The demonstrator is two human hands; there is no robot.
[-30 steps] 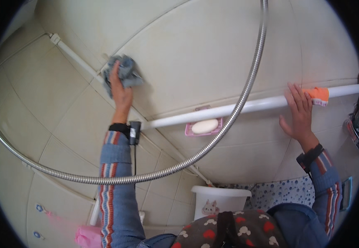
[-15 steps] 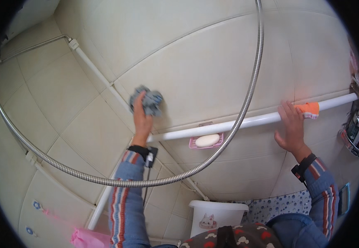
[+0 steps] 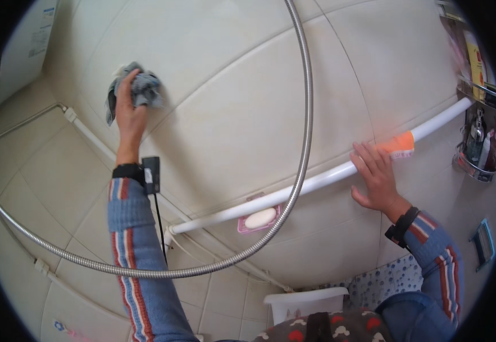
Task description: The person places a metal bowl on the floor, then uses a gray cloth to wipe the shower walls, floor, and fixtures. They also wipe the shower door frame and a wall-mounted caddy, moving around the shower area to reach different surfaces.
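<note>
My left hand (image 3: 130, 117) presses a crumpled grey-blue cloth (image 3: 147, 91) against the beige wall tiles (image 3: 225, 108), up at the left. Its fingers lie over the cloth, which bunches out on both sides of the hand. On the right, my right hand (image 3: 379, 185) rests against a white rail (image 3: 322, 179). Those fingers are stretched out and the thumb stands apart, with nothing held. Just beyond the fingertips, an orange label or wrap (image 3: 401, 145) sits around the rail.
A metal shower hose (image 3: 308, 114) loops in front of the wall and across my left forearm. Below the rail, a pink soap dish (image 3: 249, 229) holds white soap (image 3: 260, 218). Wire racks with bottles (image 3: 476, 137) hang at right. A white tub (image 3: 306, 299) stands below.
My left hand has moved the cloth up and leftward along the tiles. The whole view has shifted, bringing more of the racks in. My right hand stays at the rail beside the orange label.
</note>
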